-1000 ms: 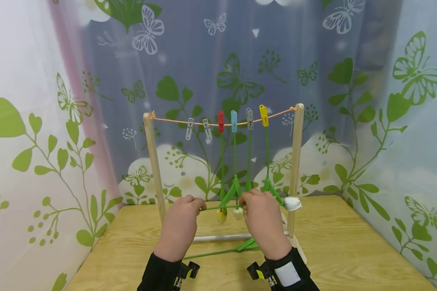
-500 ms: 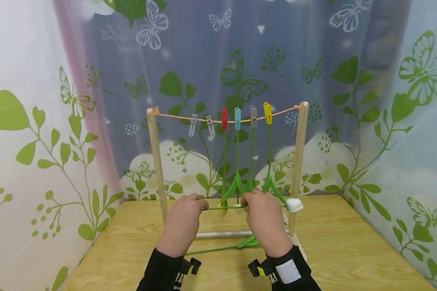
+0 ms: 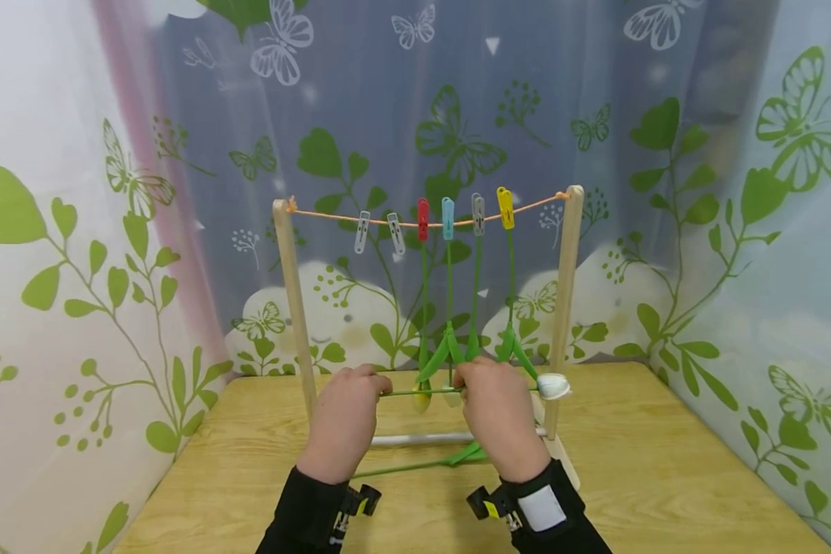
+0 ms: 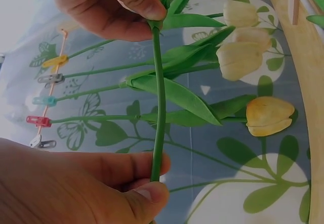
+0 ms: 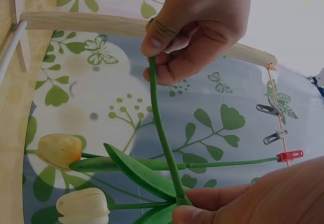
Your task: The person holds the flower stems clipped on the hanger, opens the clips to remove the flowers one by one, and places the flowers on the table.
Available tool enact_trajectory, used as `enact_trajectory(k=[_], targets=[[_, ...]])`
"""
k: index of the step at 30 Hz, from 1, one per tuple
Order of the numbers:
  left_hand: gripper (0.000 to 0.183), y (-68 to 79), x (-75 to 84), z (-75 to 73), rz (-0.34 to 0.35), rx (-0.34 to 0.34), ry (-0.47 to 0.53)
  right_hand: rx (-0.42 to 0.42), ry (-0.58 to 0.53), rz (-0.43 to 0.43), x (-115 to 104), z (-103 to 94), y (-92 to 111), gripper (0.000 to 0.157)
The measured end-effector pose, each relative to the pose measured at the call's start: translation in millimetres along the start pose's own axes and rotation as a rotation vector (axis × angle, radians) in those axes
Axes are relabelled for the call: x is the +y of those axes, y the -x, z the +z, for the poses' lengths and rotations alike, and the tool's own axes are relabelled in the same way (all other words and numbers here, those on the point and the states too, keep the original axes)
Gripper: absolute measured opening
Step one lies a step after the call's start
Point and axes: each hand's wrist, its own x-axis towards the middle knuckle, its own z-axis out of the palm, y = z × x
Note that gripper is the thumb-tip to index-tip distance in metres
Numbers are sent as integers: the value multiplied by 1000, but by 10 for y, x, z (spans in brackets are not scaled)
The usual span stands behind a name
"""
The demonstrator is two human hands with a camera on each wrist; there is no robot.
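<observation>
Both hands hold a white artificial tulip (image 3: 552,385) level in front of a wooden rack. My left hand (image 3: 344,419) pinches the tail end of its green stem (image 4: 159,97) between thumb and fingers. Up by the leaves, my right hand (image 3: 502,415) pinches the same stem, with the bloom sticking out to the right. The stem bows slightly between the hands. Behind it, several tulips hang head down from an orange cord (image 3: 332,215), clipped by a red clothespin (image 3: 423,220), a blue clothespin (image 3: 448,218), a grey clothespin (image 3: 478,214) and a yellow clothespin (image 3: 505,208).
Two pale clothespins (image 3: 362,232) hang on the cord's left part, holding nothing. Wooden posts (image 3: 295,308) carry the cord, and a white bar (image 3: 422,440) runs low between them. Another green tulip stem (image 3: 408,468) lies on the table (image 3: 665,462), partly behind my right arm.
The head view shifts slightly, so the rack sits a little higher in it. Both hands keep their pinch on the white tulip's stem, almost unmoved.
</observation>
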Motion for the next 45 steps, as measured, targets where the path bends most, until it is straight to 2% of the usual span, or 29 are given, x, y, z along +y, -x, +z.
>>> enact_trajectory(k=[10, 21, 35, 45], targets=[[29, 37, -15, 4, -6, -20, -17, -90, -5, 6, -20, 29, 34, 20], [31, 7, -49, 64, -14, -88, -1, -100, -23, 20, 9, 75, 18, 18], [32, 11, -77, 74, -15, -143, 9, -144, -47, 43, -9, 130, 25, 27], [31, 3, -84, 87, -22, -179, 12, -164, -21, 34, -4, 169, 7, 23]])
